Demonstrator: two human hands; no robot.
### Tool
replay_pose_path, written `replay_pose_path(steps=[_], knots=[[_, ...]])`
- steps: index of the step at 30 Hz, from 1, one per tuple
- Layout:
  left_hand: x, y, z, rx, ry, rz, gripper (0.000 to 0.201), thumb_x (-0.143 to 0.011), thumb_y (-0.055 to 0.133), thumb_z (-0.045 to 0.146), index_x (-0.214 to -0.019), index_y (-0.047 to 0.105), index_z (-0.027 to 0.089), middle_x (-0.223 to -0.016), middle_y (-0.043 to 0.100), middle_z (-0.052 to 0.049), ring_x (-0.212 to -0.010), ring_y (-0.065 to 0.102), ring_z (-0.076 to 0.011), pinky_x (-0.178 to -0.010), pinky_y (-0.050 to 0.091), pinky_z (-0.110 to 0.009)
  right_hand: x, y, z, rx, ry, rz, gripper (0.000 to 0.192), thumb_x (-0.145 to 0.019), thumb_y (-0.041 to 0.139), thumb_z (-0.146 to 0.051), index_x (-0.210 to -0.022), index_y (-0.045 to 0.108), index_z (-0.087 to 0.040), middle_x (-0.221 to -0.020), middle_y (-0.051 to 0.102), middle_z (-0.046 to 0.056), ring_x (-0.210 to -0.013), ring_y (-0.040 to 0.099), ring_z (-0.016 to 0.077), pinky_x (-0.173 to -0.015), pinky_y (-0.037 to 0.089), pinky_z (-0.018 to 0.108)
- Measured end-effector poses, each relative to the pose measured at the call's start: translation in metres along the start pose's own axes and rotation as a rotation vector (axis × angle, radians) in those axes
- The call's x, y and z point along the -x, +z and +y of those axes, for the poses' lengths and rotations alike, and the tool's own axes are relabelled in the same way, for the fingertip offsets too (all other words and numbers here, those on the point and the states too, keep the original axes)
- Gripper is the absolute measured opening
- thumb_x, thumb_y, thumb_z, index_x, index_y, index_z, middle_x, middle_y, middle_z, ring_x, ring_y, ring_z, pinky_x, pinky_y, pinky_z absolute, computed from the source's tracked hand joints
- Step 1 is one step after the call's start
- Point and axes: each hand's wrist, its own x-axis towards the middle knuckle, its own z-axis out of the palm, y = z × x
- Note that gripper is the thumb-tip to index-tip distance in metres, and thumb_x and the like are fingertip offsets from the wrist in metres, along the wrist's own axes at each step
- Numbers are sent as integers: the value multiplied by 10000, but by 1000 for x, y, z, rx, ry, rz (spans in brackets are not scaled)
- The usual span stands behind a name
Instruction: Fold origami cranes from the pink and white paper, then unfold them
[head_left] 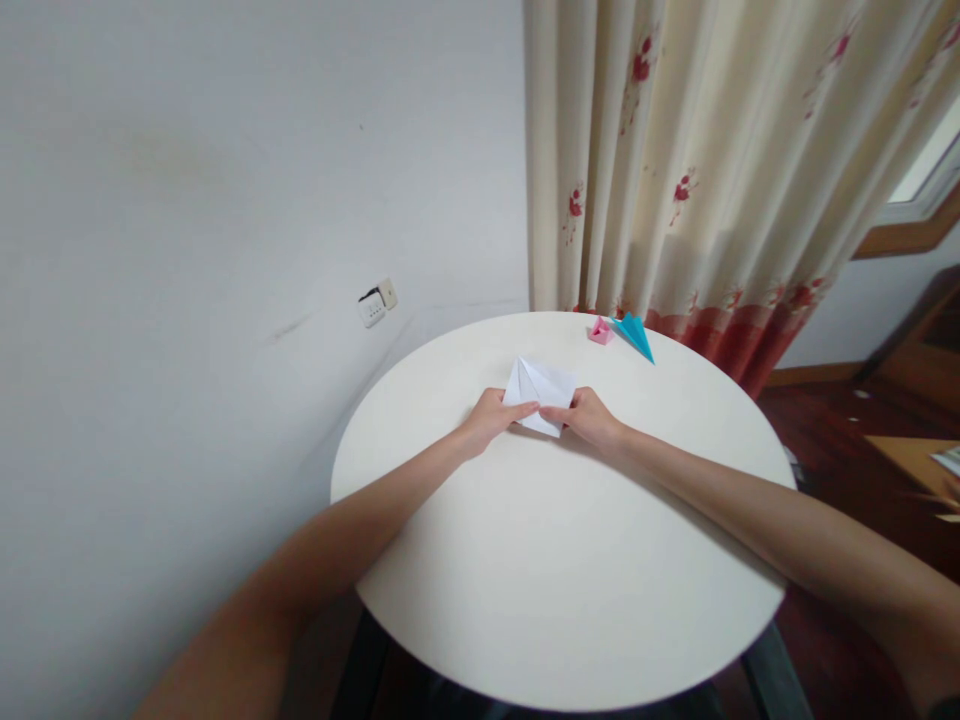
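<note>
A white sheet of folded paper (541, 385) with visible creases lies near the middle of the round white table (555, 560). My left hand (491, 418) pinches its near left edge, index finger stretched along the fold. My right hand (590, 417) grips the near right edge, and the fingertips of both hands almost meet over the paper's lower part. Both forearms reach in from the near side of the table.
A small pink folded paper piece (600, 331) and a blue paper plane (634, 335) sit at the table's far edge. Behind them hangs a cream curtain (712, 170) with red flowers. A wall socket (375, 303) is on the left wall; wooden floor lies to the right.
</note>
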Motion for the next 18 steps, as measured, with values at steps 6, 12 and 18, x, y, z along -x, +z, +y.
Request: replay_pose_path(steps=[6, 12, 18], knots=[[-1, -1, 5, 23, 32, 72, 453, -627, 806, 428, -908, 733, 80, -898, 731, -124, -727, 656, -204, -674, 501, -306, 2, 2, -3, 44, -2, -40, 307, -621, 742, -291, -847, 714, -85, -836, 710, 79, -679, 590, 157, -628, 451, 267], [-2, -1, 7, 31, 49, 132, 431, -616, 810, 419, -871, 737, 79, -874, 730, -121, -697, 644, -193, -628, 484, -288, -1, 0, 4, 79, -7, -45, 330, -643, 739, -337, -842, 715, -75, -809, 704, 82, -631, 562, 139, -580, 420, 251], [-3, -1, 6, 25, 65, 145, 431, -616, 809, 420, -858, 735, 71, -840, 728, -119, -675, 636, -188, -612, 476, -285, -2, -1, 7, 68, -35, -56, 341, -643, 733, -329, -868, 713, -73, -820, 701, 83, -652, 566, 143, -615, 434, 263]])
